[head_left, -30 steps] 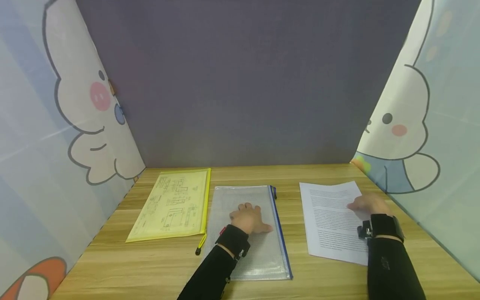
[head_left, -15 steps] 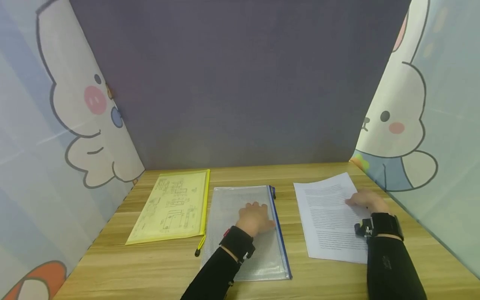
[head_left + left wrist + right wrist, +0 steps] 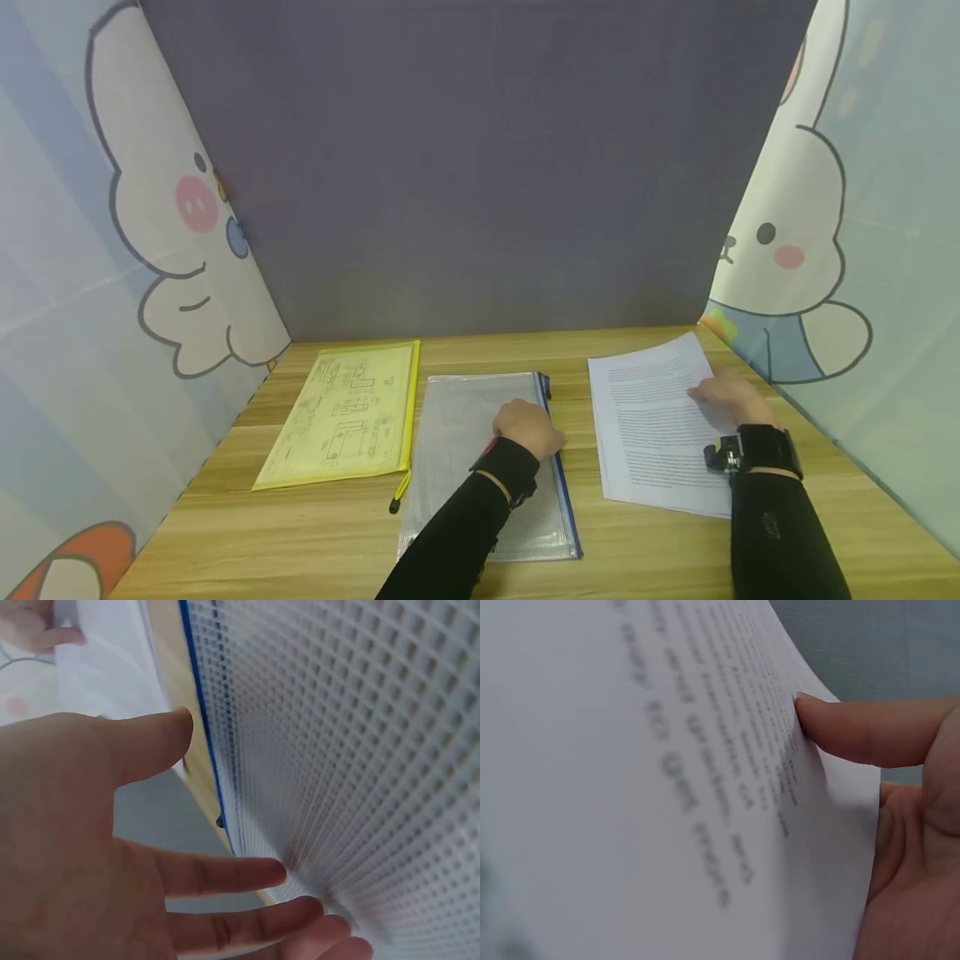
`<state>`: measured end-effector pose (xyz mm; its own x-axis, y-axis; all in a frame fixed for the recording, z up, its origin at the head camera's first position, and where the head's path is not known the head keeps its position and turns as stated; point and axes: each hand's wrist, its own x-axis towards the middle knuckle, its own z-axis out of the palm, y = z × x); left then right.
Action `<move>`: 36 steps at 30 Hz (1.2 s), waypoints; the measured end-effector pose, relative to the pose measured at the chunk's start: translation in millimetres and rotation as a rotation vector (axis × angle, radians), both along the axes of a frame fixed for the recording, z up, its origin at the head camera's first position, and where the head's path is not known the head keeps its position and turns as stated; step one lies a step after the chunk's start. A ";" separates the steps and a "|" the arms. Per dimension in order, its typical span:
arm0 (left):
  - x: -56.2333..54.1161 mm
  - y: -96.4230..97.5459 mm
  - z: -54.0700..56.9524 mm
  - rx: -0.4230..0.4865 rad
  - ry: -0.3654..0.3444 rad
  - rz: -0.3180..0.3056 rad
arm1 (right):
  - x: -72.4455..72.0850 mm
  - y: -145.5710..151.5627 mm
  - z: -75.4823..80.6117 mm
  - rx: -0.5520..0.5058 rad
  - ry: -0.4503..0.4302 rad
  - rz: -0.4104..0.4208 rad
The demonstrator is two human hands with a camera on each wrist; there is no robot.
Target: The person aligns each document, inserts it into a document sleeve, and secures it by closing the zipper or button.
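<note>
A clear mesh zip pouch (image 3: pixel 461 417) with a blue zipper edge lies flat on the wooden table. My left hand (image 3: pixel 527 429) is over its right half, near the zipper. In the left wrist view, the fingers of that hand (image 3: pixel 82 832) are extended and loosely bent, fingertips at the mesh surface, thumb apart. Farther right is a sheet of printed paper (image 3: pixel 648 425), its upper right part raised. My right hand (image 3: pixel 735 398) pinches its right edge. The right wrist view has the thumb on the printed face (image 3: pixel 705 825) and the other fingers mostly hidden behind the sheet.
A yellow zip pouch (image 3: pixel 337 417) holding a technical drawing lies at the left, its black-tipped zipper pull (image 3: pixel 395 504) hanging toward the front. A dark grey panel (image 3: pixel 480 167) stands at the back. Cartoon-printed curtains (image 3: pixel 67 333) flank the table (image 3: pixel 300 542).
My left hand has shifted right across the clear pouch to its zipper side. The right hand has drawn the paper slightly back and left, and its far corner has come up.
</note>
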<state>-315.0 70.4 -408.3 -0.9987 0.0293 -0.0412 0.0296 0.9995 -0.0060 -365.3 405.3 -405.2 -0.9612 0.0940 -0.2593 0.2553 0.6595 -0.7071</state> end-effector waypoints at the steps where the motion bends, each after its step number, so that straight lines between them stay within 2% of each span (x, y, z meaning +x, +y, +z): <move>1: -1.4 1.7 -1.1 -0.004 0.006 0.006 | -0.3 0.0 0.3 0.006 0.001 0.000; 5: -7.3 6.7 -4.1 -0.058 0.011 0.001 | -2.1 -0.5 1.6 -0.016 0.060 -0.006; 10: -12.4 10.0 -4.4 -0.088 -0.003 0.001 | -5.4 -2.6 2.4 -0.097 0.124 0.010; 16: -7.8 9.9 1.6 -0.091 -0.003 -0.001 | -4.7 -5.2 5.5 -0.169 0.088 0.021; 23: -2.8 7.5 6.8 -0.070 -0.001 -0.022 | 0.1 -10.3 8.4 -0.287 0.105 0.071; 31: -2.3 8.8 5.7 -0.072 -0.016 -0.022 | -0.3 -13.5 5.1 -0.319 0.112 0.120; 36: -0.8 15.5 1.0 -0.104 -0.078 -0.019 | -3.0 -18.2 2.8 -0.279 0.170 0.171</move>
